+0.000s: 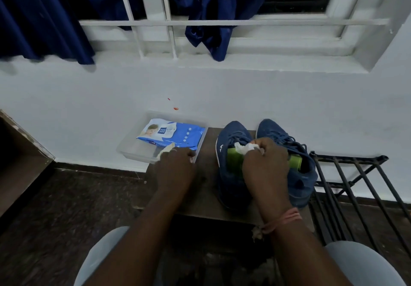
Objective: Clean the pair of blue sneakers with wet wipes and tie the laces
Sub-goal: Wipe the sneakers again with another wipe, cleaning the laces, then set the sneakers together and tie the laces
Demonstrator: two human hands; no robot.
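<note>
Your right hand [264, 159] is curled tight around a crumpled white wet wipe [245, 147], pinching it over the tongue of the left-hand blue mesh sneaker [231, 170], whose green insole shows just beside your knuckles. The second blue mesh sneaker [295, 163] sits touching it at 3 o'clock, both toes pointing to 12 o'clock on the small dark wooden stool [200, 196]. Your left hand [175, 165] rests at the near edge of the clear plastic tray [135, 152], at 9 o'clock from the shoes; its fingers curl, but you cannot tell whether they grip anything. The blue-and-white wet wipe pack [173, 135] lies inside that tray. A black metal rack [355, 179] stands at 3 o'clock beyond the sneakers.
</note>
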